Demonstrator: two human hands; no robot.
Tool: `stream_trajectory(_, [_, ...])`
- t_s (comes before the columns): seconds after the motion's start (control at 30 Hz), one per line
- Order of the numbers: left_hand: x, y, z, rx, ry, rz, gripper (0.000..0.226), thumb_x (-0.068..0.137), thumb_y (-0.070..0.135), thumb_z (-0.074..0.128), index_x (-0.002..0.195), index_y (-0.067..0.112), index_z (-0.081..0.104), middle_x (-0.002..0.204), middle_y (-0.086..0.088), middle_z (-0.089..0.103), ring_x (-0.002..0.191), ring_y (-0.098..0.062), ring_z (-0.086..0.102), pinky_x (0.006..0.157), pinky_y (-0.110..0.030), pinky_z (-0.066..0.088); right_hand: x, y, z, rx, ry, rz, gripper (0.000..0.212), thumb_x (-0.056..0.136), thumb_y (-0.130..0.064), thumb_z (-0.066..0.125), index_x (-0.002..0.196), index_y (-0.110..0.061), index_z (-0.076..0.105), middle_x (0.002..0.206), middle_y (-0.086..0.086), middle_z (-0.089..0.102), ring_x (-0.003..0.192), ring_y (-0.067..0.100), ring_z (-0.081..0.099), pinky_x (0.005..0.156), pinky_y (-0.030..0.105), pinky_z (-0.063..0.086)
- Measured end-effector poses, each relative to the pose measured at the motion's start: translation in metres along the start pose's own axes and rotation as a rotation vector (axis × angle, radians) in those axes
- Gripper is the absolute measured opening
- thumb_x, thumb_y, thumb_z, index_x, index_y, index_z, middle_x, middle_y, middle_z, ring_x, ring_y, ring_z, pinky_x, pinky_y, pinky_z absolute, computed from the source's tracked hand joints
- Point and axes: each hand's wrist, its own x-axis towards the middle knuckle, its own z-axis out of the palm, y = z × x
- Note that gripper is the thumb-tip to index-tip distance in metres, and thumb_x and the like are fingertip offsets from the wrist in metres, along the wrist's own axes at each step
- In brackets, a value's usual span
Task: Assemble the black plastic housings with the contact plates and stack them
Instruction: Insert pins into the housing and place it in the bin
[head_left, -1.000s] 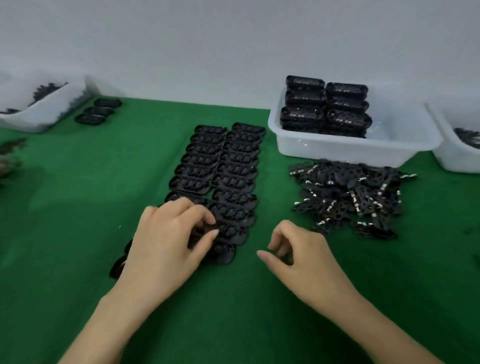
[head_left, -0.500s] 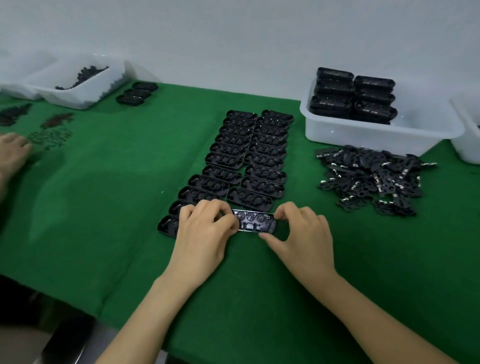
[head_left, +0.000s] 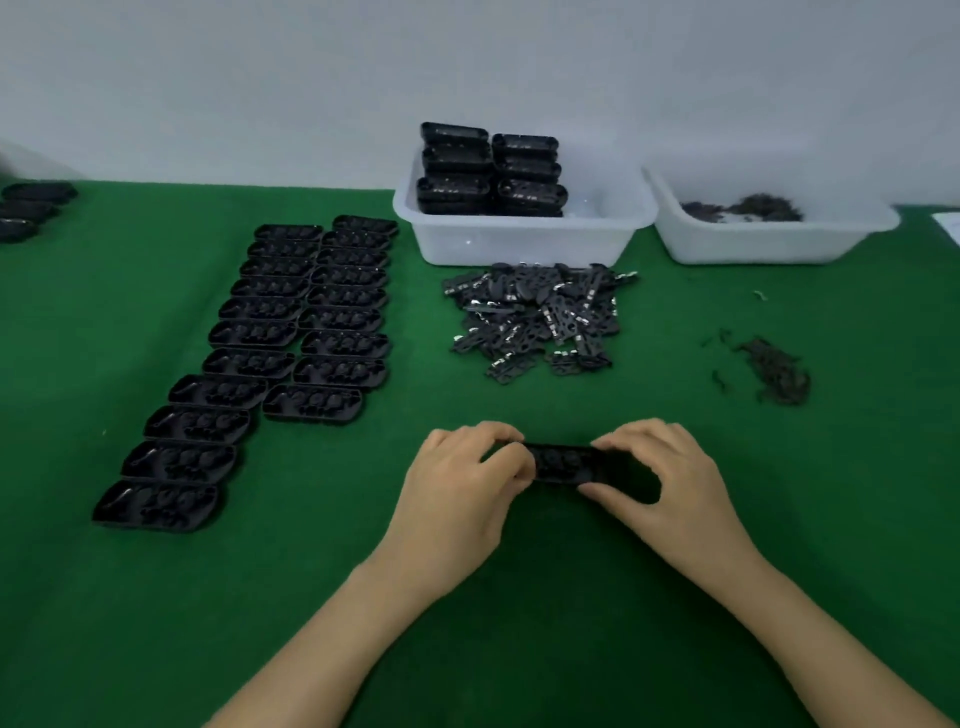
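Both the left hand (head_left: 457, 488) and right hand (head_left: 670, 483) grip one oblong black plastic housing (head_left: 563, 464) by its ends; remaining housings lie at ten o'clock.

Black oblong housing (head_left: 566, 464) pinched at both ends between my left hand (head_left: 460, 486) and right hand (head_left: 660, 486), open side up, just above green cloth. Empty housings (head_left: 291, 343) in two rows, up-left of my left hand. Contact plates (head_left: 535, 319) heaped beyond my right hand. Finished stacks (head_left: 491, 169) in tub farther back.
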Motion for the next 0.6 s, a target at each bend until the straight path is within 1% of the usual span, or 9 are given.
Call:
stream_trajectory(0.1, [0.014, -0.008, -0.002, -0.097, 0.025, -0.062, 0.016, 0.082, 0.029, 0.067, 0.095, 0.021, 0.063, 0.098, 0.010, 0.063, 0.089, -0.010, 0.060, 0.077, -0.032, 0.046, -0.003, 0.004, 0.000, 0.014, 0.011, -0.003, 0.039, 0.070, -0.043, 0.068, 0.100, -0.018, 0.065, 0.096, -0.006, 0.056, 0.093, 0.013, 0.050, 0.085, 0.035, 0.042])
stream_trajectory(0.17, [0.032, -0.020, -0.004, -0.128, 0.120, -0.175, 0.016, 0.083, 0.030, 0.065, 0.096, 0.020, 0.062, 0.095, 0.009, 0.062, 0.088, -0.012, 0.060, 0.079, -0.036, 0.048, -0.003, 0.004, 0.001, 0.029, -0.005, -0.005, 0.048, 0.069, -0.055, 0.059, 0.102, -0.020, 0.063, 0.099, -0.008, 0.055, 0.096, 0.011, 0.049, 0.087, 0.033, 0.041])
stream_trajectory(0.2, [0.043, -0.027, -0.004, -0.077, 0.146, -0.244, 0.017, 0.084, 0.031, 0.064, 0.096, 0.019, 0.061, 0.095, 0.007, 0.061, 0.088, -0.014, 0.060, 0.080, -0.037, 0.047, -0.003, 0.004, 0.000, 0.047, -0.022, 0.003, 0.054, 0.067, -0.060, 0.056, 0.105, -0.022, 0.061, 0.102, -0.011, 0.054, 0.097, 0.009, 0.048, 0.088, 0.031, 0.040])
stream_trajectory(0.27, [0.064, -0.038, 0.000, 0.084, 0.103, -0.386, 0.028, 0.085, 0.043, 0.060, 0.101, 0.021, 0.058, 0.099, 0.005, 0.060, 0.091, -0.017, 0.059, 0.080, -0.036, 0.043, -0.003, 0.005, -0.001, 0.096, -0.049, 0.027, 0.061, 0.063, -0.067, 0.054, 0.110, -0.028, 0.055, 0.106, -0.015, 0.051, 0.100, 0.004, 0.046, 0.090, 0.027, 0.037])
stream_trajectory(0.3, [0.072, -0.041, 0.004, 0.142, 0.067, -0.436, 0.034, 0.083, 0.050, 0.058, 0.101, 0.022, 0.057, 0.100, 0.005, 0.060, 0.092, -0.018, 0.058, 0.079, -0.034, 0.040, -0.003, 0.006, -0.001, 0.121, -0.052, 0.036, 0.063, 0.062, -0.069, 0.054, 0.112, -0.030, 0.052, 0.107, -0.016, 0.051, 0.100, 0.003, 0.046, 0.090, 0.026, 0.036])
stream_trajectory(0.37, [0.079, -0.042, 0.013, 0.188, 0.038, -0.476, 0.040, 0.079, 0.059, 0.058, 0.097, 0.023, 0.058, 0.099, 0.005, 0.059, 0.092, -0.017, 0.058, 0.075, -0.033, 0.035, -0.003, 0.006, -0.001, 0.136, -0.058, 0.040, 0.066, 0.061, -0.071, 0.053, 0.114, -0.032, 0.051, 0.108, -0.017, 0.050, 0.102, 0.002, 0.046, 0.091, 0.025, 0.035])
stream_trajectory(0.43, [0.080, -0.040, 0.020, 0.193, 0.057, -0.491, 0.040, 0.077, 0.060, 0.060, 0.093, 0.024, 0.058, 0.098, 0.005, 0.059, 0.090, -0.017, 0.057, 0.073, -0.032, 0.031, -0.003, 0.006, 0.000, 0.081, -0.074, 0.010, 0.067, 0.063, -0.070, 0.052, 0.116, -0.030, 0.052, 0.109, -0.019, 0.047, 0.103, 0.002, 0.044, 0.092, 0.023, 0.031])
stream_trajectory(0.5, [0.079, -0.038, 0.023, 0.173, 0.095, -0.503, 0.037, 0.076, 0.057, 0.063, 0.093, 0.024, 0.059, 0.097, 0.005, 0.059, 0.090, -0.017, 0.057, 0.073, -0.032, 0.031, -0.002, 0.005, 0.002, 0.013, -0.090, -0.036, 0.066, 0.067, -0.067, 0.052, 0.119, -0.028, 0.052, 0.109, -0.020, 0.044, 0.104, 0.000, 0.040, 0.091, 0.020, 0.026])
stream_trajectory(0.6, [0.076, -0.039, 0.018, 0.101, 0.111, -0.528, 0.031, 0.076, 0.049, 0.068, 0.092, 0.023, 0.059, 0.095, 0.005, 0.062, 0.089, -0.018, 0.059, 0.075, -0.032, 0.042, -0.004, 0.006, 0.003, -0.013, -0.089, -0.073, 0.065, 0.070, -0.068, 0.048, 0.121, -0.027, 0.050, 0.111, -0.019, 0.044, 0.105, 0.001, 0.039, 0.091, 0.020, 0.025])
